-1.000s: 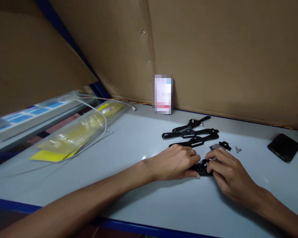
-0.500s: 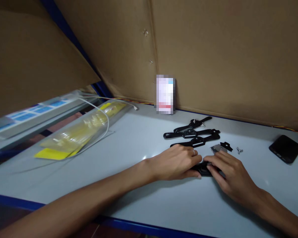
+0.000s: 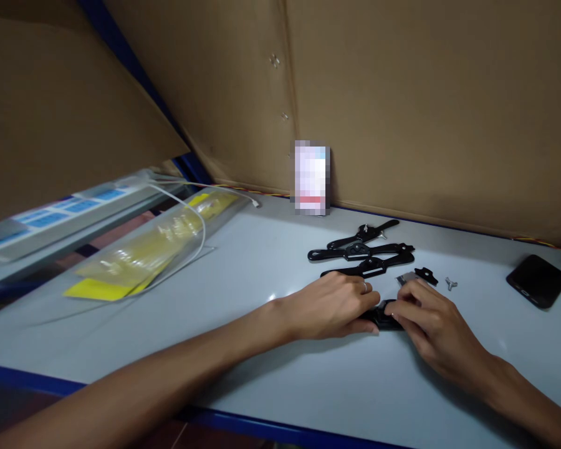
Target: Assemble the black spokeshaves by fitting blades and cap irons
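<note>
A black spokeshave body (image 3: 387,320) lies on the table between my hands. My left hand (image 3: 339,305), with a ring on one finger, is closed around its left end and holds it down. Over the middle of the body, my right hand (image 3: 430,321) pinches thumb and forefinger together; what sits between the fingertips is too small and hidden to make out. Just beyond the right hand lie a grey blade (image 3: 406,278), partly covered by the fingers, a black cap plate (image 3: 426,275) and a silver thumbscrew (image 3: 451,284).
Several other black spokeshaves (image 3: 339,254) lie behind my hands. A black phone (image 3: 537,280) rests at the right. One lit, blurred screen (image 3: 312,181) leans on the brown back panel. To the left are a plastic bag with yellow contents (image 3: 135,255), a white cable and a power strip (image 3: 65,215).
My right thumb and forefinger have closed together and shifted slightly over the spokeshave body, and the hand has turned a little. My left hand has stayed in place.
</note>
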`<state>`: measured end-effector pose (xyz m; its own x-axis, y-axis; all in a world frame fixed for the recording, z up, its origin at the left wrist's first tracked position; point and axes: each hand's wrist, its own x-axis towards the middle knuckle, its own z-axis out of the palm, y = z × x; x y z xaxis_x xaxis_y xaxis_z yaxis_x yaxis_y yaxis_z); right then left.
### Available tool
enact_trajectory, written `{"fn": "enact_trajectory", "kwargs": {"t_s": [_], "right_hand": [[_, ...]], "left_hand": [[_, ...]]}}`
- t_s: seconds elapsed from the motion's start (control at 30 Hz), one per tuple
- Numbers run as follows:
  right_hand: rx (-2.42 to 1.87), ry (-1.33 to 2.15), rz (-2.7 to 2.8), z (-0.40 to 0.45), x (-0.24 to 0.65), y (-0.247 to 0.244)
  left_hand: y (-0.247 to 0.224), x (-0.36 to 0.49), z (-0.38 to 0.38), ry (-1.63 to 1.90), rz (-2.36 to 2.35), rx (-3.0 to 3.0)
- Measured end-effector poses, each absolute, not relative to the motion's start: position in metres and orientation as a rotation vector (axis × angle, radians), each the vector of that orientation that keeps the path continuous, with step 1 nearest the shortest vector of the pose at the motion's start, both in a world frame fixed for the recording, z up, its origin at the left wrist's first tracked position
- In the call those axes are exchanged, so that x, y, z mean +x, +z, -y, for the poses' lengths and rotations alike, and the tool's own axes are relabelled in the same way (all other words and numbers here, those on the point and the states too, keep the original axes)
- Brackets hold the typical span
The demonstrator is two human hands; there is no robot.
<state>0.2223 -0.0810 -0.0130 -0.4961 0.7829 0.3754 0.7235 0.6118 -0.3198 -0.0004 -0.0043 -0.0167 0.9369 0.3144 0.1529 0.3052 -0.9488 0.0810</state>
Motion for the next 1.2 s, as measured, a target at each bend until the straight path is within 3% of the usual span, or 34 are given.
{"fn": "enact_trajectory", "kwargs": {"t_s": [0.17,1.2], "right_hand": [[-1.214,0.305,2.295,0.083,0.219,-0.009],[-1.064,0.276,2.252,0.076,0.223,-0.015]], "left_hand": [[-0.015,0.000,0.004,0.225,-0.504,3.042],[-0.016,0.001,0.006,0.238,-0.509,3.079]]}}
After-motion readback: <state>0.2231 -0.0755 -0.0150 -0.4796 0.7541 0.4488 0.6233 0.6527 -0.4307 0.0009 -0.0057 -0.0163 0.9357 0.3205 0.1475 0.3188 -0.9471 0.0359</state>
